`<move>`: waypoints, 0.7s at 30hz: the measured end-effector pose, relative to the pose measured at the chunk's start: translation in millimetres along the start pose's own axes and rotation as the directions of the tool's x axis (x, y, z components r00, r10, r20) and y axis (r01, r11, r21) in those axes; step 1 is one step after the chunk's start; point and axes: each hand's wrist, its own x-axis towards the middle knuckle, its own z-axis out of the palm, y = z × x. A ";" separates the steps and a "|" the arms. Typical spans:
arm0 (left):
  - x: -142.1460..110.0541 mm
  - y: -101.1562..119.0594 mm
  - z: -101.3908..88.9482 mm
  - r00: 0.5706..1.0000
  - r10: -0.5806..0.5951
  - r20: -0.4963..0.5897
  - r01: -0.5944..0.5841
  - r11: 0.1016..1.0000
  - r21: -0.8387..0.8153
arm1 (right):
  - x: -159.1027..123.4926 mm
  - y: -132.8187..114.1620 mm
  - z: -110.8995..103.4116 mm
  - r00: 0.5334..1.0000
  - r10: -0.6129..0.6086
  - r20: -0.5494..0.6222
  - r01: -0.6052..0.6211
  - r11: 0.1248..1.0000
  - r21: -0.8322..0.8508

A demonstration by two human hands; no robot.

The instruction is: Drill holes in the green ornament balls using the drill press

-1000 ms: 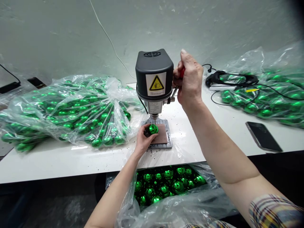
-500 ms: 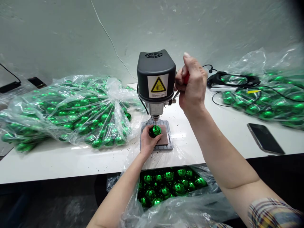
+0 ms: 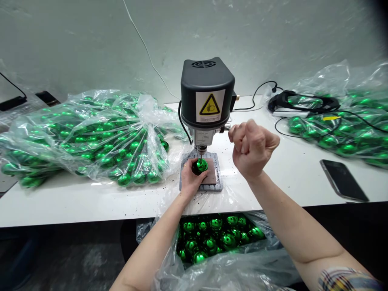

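Swinging lower beside the drill press (image 3: 207,91), our right hand (image 3: 253,148), closed around its lever (the grip itself is hidden), has apparently brought the bit (image 3: 200,157) down to the green ball (image 3: 201,165), so drilling looks under way. Our left hand (image 3: 189,178) pinches that ball on the brown pad (image 3: 211,177), near the tabletop's (image 3: 100,204) front edge. Being round, it shows no long axis; which way any opening points, we cannot tell.

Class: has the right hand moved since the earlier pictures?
Yes, downward: earlier the right hand was beside the black machine housing; now it is mostly lower than that housing's bottom edge.
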 end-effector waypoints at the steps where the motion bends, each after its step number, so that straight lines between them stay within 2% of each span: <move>1: -0.2 -0.1 -0.1 1.000 -0.001 0.004 0.001 1.000 0.004 | -2.7 1.8 -2.9 0.999 -0.022 0.030 0.022 1.000 0.000; 8: -1.5 0.4 0.4 1.000 0.001 0.003 -0.001 1.000 -0.011 | -12.5 20.4 -19.2 0.967 -0.196 0.162 0.202 0.979 -0.023; 15: -3.4 6.0 -2.1 0.999 0.038 -0.003 -0.037 0.996 0.078 | -21.1 32.3 -30.3 0.909 -0.319 0.267 0.336 0.942 -0.017; 18: -1.7 7.2 -0.7 0.999 0.031 -0.013 -0.029 0.996 0.089 | -16.8 24.6 -21.9 0.939 -0.279 0.199 0.287 0.958 -0.014; 21: -2.0 11.9 -0.2 0.999 0.004 -0.045 0.000 0.996 0.093 | 4.3 9.7 -4.0 0.996 -0.083 0.034 0.083 0.997 0.000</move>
